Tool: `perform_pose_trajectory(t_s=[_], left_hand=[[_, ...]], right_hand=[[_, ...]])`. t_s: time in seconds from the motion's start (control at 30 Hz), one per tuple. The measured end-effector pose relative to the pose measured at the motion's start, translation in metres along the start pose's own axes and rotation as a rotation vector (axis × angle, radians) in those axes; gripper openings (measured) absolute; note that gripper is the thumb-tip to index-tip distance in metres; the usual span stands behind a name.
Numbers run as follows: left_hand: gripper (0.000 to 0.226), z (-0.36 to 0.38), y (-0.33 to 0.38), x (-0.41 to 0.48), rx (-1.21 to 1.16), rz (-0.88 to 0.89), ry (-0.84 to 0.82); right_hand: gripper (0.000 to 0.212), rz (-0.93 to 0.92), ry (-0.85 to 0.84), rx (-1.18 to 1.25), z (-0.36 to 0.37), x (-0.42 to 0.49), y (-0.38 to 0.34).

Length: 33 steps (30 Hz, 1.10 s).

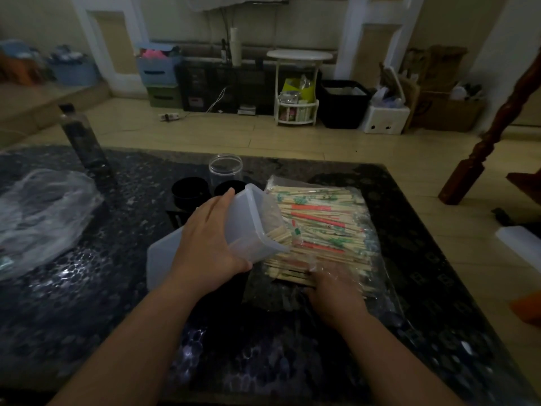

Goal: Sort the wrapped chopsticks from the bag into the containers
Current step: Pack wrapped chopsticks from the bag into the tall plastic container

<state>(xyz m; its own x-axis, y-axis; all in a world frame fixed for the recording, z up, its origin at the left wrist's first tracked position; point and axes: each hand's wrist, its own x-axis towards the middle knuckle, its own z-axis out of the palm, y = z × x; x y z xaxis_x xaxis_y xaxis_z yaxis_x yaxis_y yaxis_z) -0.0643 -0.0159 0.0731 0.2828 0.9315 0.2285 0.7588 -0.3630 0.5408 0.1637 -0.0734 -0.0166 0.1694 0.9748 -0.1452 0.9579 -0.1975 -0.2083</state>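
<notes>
Evidently the sorting is at an early stage, judging by how things lie on the dark pebble-patterned glass table [87,288]. The clear flat plastic bag [383,294] on its right half holds a broad heap of paper-wrapped bamboo chopsticks [325,221] in green and orange prints, and by far most of them are in there, so nearly all the work is left.

The translucent white rectangular plastic container [246,224] is tipped on its side with its mouth against the heap. A small bundle of sticks shows at its lower lip, and the rest of it looks hollow. Beneath it lies a flat translucent white lid [161,259].

Behind stand a clear round plastic jar [225,168] and two black round cups [189,190]. No chopsticks show in any of them.

The left hand [205,247] wraps the container's wall, thumb underneath. The right hand [333,285] rests at the heap's near end, fingers under the bag's film, and I cannot tell whether they have closed on any sticks.
</notes>
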Motion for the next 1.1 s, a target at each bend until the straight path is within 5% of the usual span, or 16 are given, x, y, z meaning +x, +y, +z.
perform_pose_trajectory(t_s=[0.7, 1.1], left_hand=[[0.13, -0.001, -0.001, 0.001, -0.007, -0.008, -0.006], [0.129, -0.002, -0.003, 0.001, -0.028, -0.021, 0.011]], right_hand=[[0.04, 0.024, -0.075, -0.102, -0.014, -0.005, -0.014], [0.039, -0.002, -0.101, -0.208, -0.085, -0.03, -0.023]])
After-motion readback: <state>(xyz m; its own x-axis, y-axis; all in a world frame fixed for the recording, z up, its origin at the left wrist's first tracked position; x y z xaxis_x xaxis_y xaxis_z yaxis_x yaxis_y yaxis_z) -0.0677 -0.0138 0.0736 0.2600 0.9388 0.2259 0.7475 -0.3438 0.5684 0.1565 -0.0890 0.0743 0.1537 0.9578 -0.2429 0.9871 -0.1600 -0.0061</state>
